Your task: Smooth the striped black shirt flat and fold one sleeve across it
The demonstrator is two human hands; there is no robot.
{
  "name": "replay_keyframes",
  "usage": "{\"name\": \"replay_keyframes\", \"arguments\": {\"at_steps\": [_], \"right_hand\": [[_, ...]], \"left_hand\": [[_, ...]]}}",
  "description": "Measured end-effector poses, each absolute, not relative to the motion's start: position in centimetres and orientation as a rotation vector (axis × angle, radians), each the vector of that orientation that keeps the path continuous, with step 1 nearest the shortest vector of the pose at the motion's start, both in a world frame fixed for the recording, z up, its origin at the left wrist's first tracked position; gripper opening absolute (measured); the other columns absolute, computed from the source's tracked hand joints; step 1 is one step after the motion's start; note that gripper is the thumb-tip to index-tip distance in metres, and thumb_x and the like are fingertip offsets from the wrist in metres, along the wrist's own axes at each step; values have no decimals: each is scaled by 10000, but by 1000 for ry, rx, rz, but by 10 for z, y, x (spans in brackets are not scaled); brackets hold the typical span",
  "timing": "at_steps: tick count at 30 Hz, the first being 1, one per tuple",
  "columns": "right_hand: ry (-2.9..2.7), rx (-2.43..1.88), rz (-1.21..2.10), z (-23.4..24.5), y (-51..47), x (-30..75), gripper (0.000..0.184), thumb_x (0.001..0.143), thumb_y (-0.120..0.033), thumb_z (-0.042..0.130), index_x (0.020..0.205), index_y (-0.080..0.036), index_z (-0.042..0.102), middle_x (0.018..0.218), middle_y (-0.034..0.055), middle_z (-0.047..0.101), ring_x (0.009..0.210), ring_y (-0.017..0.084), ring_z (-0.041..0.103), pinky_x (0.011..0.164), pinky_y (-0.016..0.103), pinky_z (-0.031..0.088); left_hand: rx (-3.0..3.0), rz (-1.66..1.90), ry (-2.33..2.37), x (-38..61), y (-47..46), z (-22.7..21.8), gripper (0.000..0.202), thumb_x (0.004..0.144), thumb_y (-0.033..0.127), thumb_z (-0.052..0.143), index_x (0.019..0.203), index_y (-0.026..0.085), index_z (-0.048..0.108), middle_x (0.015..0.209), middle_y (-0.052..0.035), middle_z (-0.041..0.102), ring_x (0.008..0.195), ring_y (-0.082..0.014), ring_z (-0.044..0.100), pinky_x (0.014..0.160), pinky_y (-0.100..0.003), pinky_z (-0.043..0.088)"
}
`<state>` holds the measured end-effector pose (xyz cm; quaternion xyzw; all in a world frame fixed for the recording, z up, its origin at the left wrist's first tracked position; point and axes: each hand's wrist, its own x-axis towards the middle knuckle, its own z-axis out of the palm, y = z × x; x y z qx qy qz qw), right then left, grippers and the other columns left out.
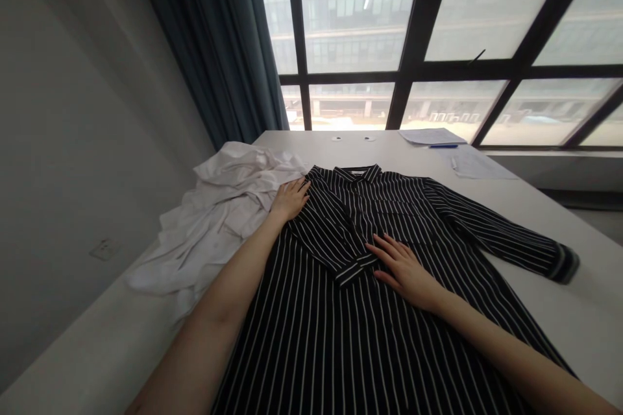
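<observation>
Black striped shirt under open grips: left hand at edge, right hand mid-front.

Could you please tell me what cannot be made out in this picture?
In the head view:
- The black striped shirt: lower hem cut off by the bottom edge.
- Its front: partly hidden by the folded sleeve and the right hand.
- The papers: any writing too small.
- The white cloth: shape hidden by its crumples.

We look across a white desk beside a pale grey wall with a socket plate. A dark teal curtain hangs in the corner, and big black-framed windows let in bright daylight from a glass-fronted building outside.
</observation>
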<state>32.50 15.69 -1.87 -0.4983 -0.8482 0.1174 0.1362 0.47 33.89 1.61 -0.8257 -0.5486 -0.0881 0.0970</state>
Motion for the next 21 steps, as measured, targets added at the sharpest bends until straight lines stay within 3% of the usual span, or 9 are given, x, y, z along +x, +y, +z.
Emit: {"name": "replay_keyframes", "arguments": {"at_steps": [3,6,11,21], "right_hand": [[-2341,-1409,312,-18,168,344,514,986,-492,367,1460,-297,404,1533,73,394,1426,252,317,1128,503,329],[-2207,-1515,104,-19,196,375,484,978,-453,382,1396,-233,483,1462,121,479,1378,287,395,1095,533,361],[-2079,-1869,-139,-38,231,415,485,953,-430,374,1375,-234,512,1445,114,507,1375,339,386,1044,578,386],[-2123,-2073,-108,-54,225,443,547,956,-484,313,1434,-259,458,1540,59,389,1404,351,326,1068,580,349]], "left_hand": [[-2414,-321,-1720,9,346,20,431,970,305,423,1392,265,502,1517,-83,403,1354,-276,386,1099,-495,276],[-2352,-383,-1784,19,354,24,367,965,321,438,1294,288,597,1443,-94,468,1288,-306,435,1041,-511,317],[-2312,-432,-1833,30,362,24,254,925,274,517,1101,254,698,1292,-122,554,1197,-330,465,971,-518,323],[-2286,-500,-1861,28,362,22,366,962,109,338,1167,213,622,1266,-95,577,1143,-248,520,928,-444,344]]}}
